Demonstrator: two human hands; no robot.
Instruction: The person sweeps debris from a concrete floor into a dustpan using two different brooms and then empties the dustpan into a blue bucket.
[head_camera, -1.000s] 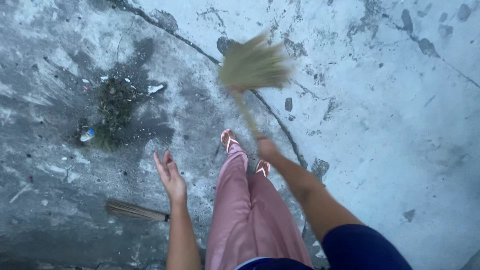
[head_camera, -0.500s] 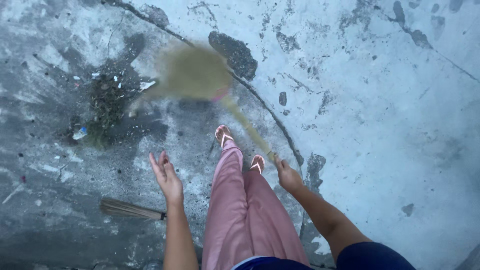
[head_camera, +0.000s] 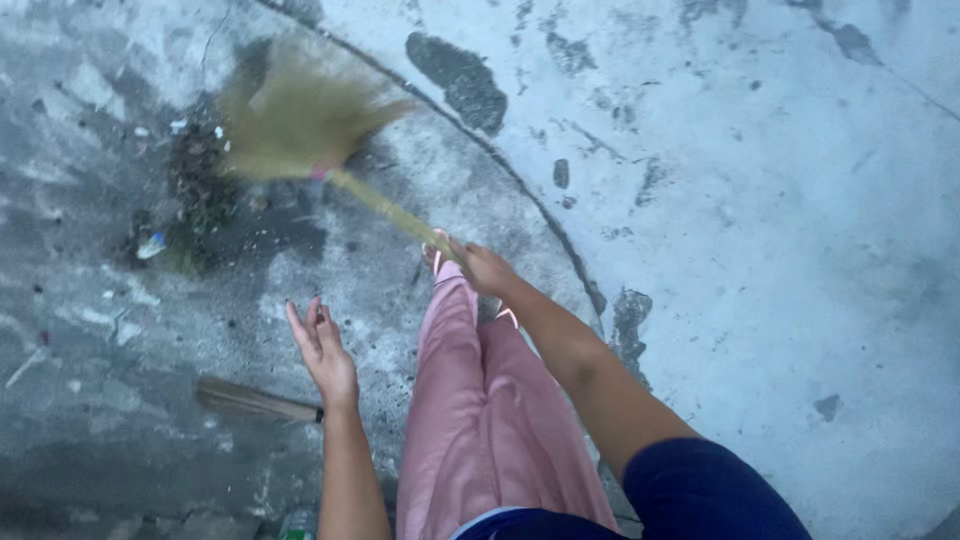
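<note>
My right hand (head_camera: 478, 264) grips the thin handle of a straw broom (head_camera: 300, 125). Its blurred, fanned bristles are out ahead at the upper left, next to a dark pile of swept dirt and leaves (head_camera: 200, 190). My left hand (head_camera: 322, 350) hangs free over the concrete, fingers apart and holding nothing. Below me are my legs in pink trousers (head_camera: 480, 420), with a sandalled foot showing just under the right hand.
A second broom head (head_camera: 245, 400) lies flat on the ground at the lower left, just left of my left hand. The concrete floor (head_camera: 760, 220) is stained and patchy, with a curved crack running from the top to the middle. Small white litter scraps (head_camera: 150, 245) lie beside the pile.
The broom has swept from the upper middle leftward to the dirt pile. My right hand moved left and forward with it. The left hand stayed roughly where it was.
</note>
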